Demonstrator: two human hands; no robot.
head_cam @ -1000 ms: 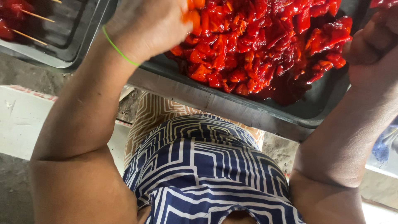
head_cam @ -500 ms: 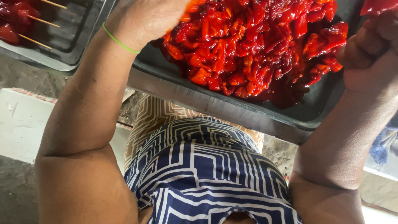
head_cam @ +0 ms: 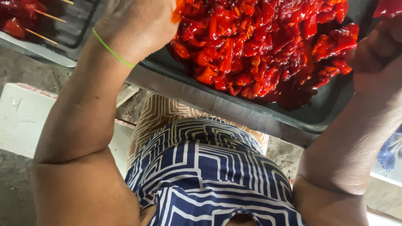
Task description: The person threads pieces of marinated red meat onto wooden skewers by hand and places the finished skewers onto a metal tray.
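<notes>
Nearest the camera, a blue and white patterned garment [head_cam: 209, 180] fills the lower middle, with both bare forearms rising from it toward a dark tray [head_cam: 234, 102] whose near edge runs slantwise from upper left down to lower right. The tray holds a heap of red, sauce-coated meat pieces [head_cam: 268, 46], piled toward its near rim and spreading right; a strip of bare tray floor shows along the near right corner. The left hand [head_cam: 138, 25], with a green band [head_cam: 111, 49] at the wrist, sits over the tray's left end, touching the heap; its fingers are hidden, so I cannot tell their grip. The right hand [head_cam: 377, 50] is curled at the right edge, red meat just above it. Far left, a second tray [head_cam: 63, 39] carries skewers [head_cam: 44, 16], their sticks pointing right.
</notes>
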